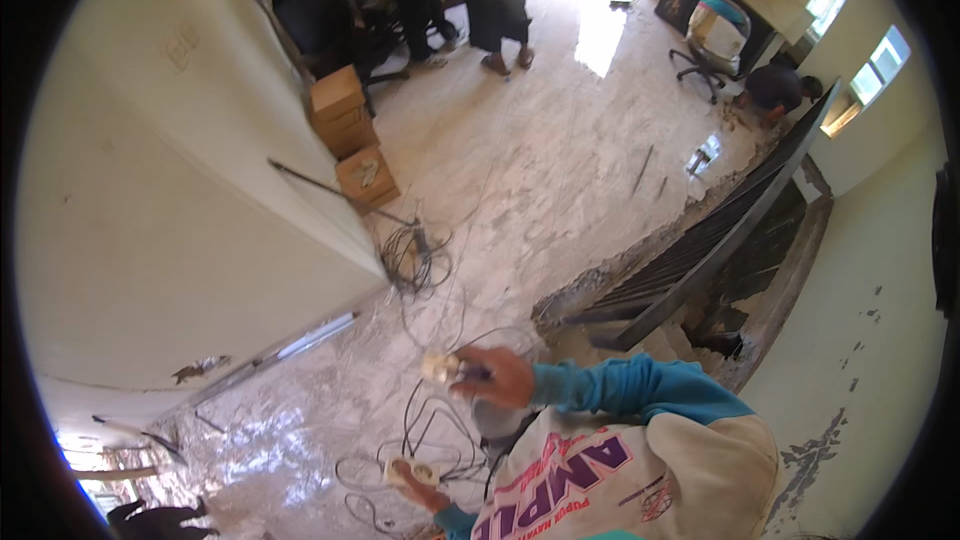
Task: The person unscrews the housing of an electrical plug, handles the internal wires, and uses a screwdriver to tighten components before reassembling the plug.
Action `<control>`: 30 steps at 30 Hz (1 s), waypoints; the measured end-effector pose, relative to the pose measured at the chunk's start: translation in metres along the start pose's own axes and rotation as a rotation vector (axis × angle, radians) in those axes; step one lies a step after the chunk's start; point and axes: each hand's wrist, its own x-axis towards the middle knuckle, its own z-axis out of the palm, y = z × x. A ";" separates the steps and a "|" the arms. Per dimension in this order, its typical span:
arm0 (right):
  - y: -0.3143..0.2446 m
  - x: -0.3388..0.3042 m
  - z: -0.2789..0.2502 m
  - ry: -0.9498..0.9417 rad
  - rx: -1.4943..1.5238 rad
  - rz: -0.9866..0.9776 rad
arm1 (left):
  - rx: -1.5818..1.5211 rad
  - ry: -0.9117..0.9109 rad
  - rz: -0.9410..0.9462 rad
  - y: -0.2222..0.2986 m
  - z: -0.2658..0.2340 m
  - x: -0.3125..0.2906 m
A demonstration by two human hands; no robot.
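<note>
My right hand [497, 377] is shut on a small cream electrical fitting [440, 368], held out in front of my chest, with a dark piece beside the fingers. Lower and closer to me, my left hand [425, 490] grips a white socket piece [408, 471]. Thin black cables [430, 430] loop on the floor beneath both hands and seem to lead up to the fittings. My cream sweatshirt with teal sleeves [640, 460] fills the lower right.
A cream wall [170, 220] runs along the left, with stacked cardboard boxes [345, 115] and a cable coil [415, 258] at its corner. An open stairwell with a dark railing [700, 250] drops away on the right. People [495, 0] stand at the far end; another crouches [778, 90] near an office chair [715, 35].
</note>
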 end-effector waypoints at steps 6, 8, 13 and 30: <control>-0.031 0.026 0.027 0.181 0.057 -0.011 | -0.038 -0.270 0.029 0.066 0.024 0.074; -0.034 0.033 0.037 0.121 0.178 0.055 | 0.008 -0.317 0.066 0.090 0.031 0.091; -0.011 0.052 0.055 0.175 0.137 0.062 | 0.129 -0.440 0.125 0.118 0.069 0.119; 0.052 0.255 -0.137 0.505 0.077 0.087 | 0.210 -0.600 -0.006 0.133 0.284 0.094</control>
